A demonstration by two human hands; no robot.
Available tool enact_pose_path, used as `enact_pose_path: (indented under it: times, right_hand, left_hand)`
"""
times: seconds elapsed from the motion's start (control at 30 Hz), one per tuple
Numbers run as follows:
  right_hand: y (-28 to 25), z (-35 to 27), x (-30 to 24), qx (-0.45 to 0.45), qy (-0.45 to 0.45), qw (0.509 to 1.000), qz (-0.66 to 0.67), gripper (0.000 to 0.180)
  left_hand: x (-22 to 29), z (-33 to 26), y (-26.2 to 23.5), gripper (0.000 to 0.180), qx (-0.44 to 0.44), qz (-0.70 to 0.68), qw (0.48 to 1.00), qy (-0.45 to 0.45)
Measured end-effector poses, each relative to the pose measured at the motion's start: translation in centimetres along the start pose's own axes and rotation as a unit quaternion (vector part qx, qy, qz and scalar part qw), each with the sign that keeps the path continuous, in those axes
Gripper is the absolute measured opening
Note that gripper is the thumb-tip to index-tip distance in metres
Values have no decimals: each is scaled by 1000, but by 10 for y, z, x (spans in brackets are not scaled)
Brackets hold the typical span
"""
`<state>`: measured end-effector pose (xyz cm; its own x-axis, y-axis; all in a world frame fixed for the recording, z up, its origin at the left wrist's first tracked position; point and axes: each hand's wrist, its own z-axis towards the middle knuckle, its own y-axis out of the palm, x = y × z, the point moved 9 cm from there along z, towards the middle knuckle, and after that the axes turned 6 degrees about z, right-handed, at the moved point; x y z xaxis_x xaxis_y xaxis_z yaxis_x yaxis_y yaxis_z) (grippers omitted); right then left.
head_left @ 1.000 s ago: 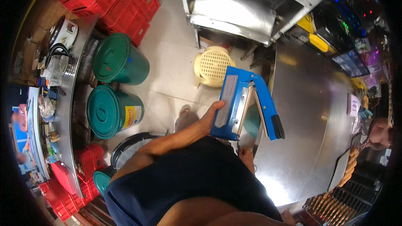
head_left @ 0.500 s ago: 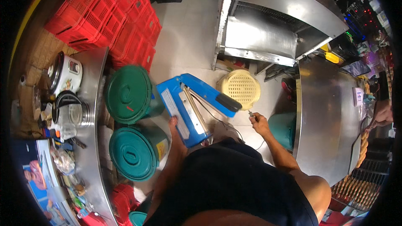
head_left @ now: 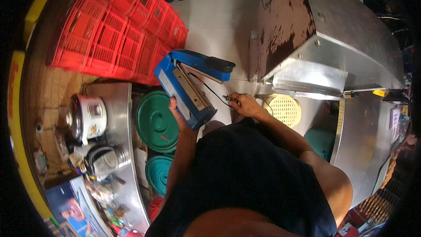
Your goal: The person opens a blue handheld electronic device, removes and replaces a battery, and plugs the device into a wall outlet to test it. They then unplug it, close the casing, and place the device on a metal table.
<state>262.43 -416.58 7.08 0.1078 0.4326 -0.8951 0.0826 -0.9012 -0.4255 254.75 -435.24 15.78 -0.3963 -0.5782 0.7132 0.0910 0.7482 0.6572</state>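
Note:
A blue impulse sealer (head_left: 177, 85) with a black-ended handle arm is held up in front of my body. My left hand (head_left: 177, 113) grips its lower left side, with the fingers partly hidden beneath the casing. The sealer's arm stands raised, so the metal sealing strip shows. My right hand (head_left: 244, 105) is closed on a dark power plug (head_left: 227, 98), its prongs pointing left toward the sealer. A dark cord runs between the sealer and the plug.
Red plastic crates (head_left: 105, 44) are stacked at far left. Green lidded bins (head_left: 151, 116) stand beside the left steel counter (head_left: 120, 125), which bears a rice cooker (head_left: 90, 116). On the right are a large metal unit (head_left: 346, 39), a cream stool (head_left: 285, 109) and another steel counter (head_left: 357, 136).
I have moved forward, so the crates and metal unit appear closer and the stool lies farther right. My right hand has brought the plug nearer the sealer.

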Motion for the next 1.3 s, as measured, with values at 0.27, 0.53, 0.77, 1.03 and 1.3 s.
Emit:
enact_pose_path:
  times: [0.27, 0.53, 0.77, 1.03, 1.3]
  right_hand:
    - [-98, 115, 16, 190, 124, 963, 145, 30]
    - [-186, 223, 49, 385, 169, 861, 285, 25]
    - [-231, 295, 90, 450, 186, 832, 265, 22]
    - [-384, 465, 172, 488, 188, 756, 394, 22]
    - [-640, 712, 177, 439, 62, 836, 324, 29]
  left_hand:
    - [2, 211, 81, 73, -71, -35, 991, -105]
    - [25, 417, 204, 65, -193, 7, 968, -157]
    - [4, 566, 269, 60, -207, 11, 953, -218]
    - [-17, 750, 299, 62, -219, 127, 959, -129]
    - [-52, 919, 328, 68, -194, -87, 935, -284]
